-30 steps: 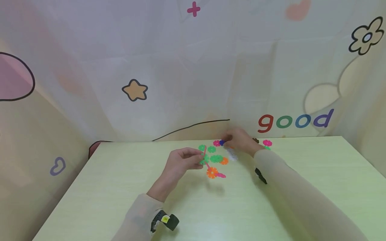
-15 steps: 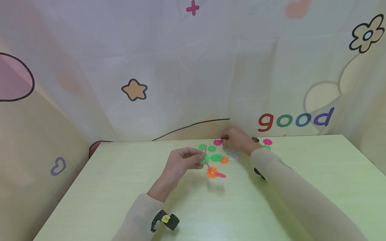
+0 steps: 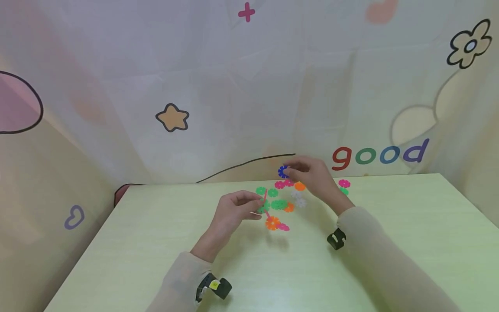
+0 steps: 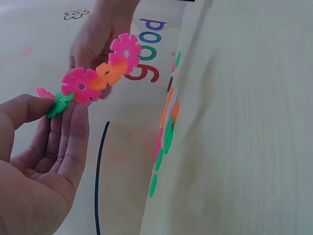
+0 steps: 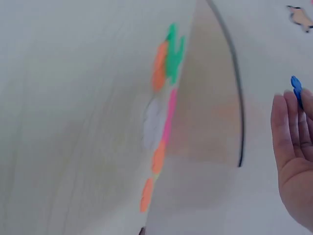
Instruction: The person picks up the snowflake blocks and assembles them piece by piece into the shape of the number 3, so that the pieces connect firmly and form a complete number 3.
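In the head view my left hand (image 3: 235,210) holds a short chain of slotted snowflake discs above the table. Its thumb and fingers pinch the green disc (image 4: 61,104), seen best in the left wrist view. From there the chain runs through a pink disc (image 4: 80,85) and an orange disc (image 4: 106,74) to a pink disc (image 4: 125,51) at its far end; another pink disc (image 4: 45,93) shows at the near end. My right hand (image 3: 317,175) pinches a single blue snowflake disc (image 3: 282,172), raised at the table's back edge and apart from the chain.
Loose discs lie toward the back of the table (image 3: 148,251): green discs (image 3: 278,204), white discs (image 3: 300,202), orange discs (image 3: 299,186) and pink discs (image 3: 280,185). A pink disc (image 3: 345,183) lies farther right. A printed cloth (image 3: 234,108) hangs behind.
My right hand has picked up the blue disc from the back of the table and lifted it. Orange and pink discs behind it now show. The left hand has barely moved.
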`<state>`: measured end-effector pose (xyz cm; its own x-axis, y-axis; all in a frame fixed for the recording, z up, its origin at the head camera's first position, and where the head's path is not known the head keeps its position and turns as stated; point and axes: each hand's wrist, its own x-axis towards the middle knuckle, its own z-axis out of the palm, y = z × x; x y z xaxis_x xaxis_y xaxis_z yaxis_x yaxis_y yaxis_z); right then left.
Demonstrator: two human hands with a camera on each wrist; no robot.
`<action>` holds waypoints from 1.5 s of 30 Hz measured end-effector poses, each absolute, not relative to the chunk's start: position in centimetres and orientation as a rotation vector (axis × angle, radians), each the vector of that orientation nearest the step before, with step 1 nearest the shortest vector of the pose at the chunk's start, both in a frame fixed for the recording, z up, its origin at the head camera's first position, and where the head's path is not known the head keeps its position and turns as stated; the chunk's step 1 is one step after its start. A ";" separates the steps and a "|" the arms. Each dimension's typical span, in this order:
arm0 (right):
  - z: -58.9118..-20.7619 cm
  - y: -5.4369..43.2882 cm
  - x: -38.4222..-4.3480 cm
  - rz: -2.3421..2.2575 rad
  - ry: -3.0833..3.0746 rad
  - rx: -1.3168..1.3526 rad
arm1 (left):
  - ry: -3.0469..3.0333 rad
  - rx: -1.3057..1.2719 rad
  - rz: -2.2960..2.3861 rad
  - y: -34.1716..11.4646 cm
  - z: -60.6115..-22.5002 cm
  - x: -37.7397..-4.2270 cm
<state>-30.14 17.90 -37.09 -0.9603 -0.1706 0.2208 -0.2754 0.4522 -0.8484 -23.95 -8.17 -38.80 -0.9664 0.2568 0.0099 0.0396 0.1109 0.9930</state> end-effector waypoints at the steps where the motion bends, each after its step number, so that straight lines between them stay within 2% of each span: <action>1: -36.9 17.8 -29.6 1.590 -2.561 0.404 | 2.214 0.300 1.970 -8.2 -38.8 -23.9; 11: -36.0 16.9 -26.5 1.845 -2.376 0.475 | 2.216 0.318 1.984 -8.2 -38.5 -23.7; 20: -35.6 16.3 -25.5 1.753 -2.443 0.512 | 2.183 0.330 2.010 -8.2 -38.3 -23.5; 45: -35.8 15.4 -25.1 1.740 -2.472 0.540 | 2.175 0.319 2.053 -8.0 -38.3 -23.5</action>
<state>-25.09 15.43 -35.83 -0.9357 -0.2425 0.2562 -0.3230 0.2969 -0.8986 -23.50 -8.04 -38.32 -0.9688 0.2433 0.0477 0.0617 0.0501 0.9968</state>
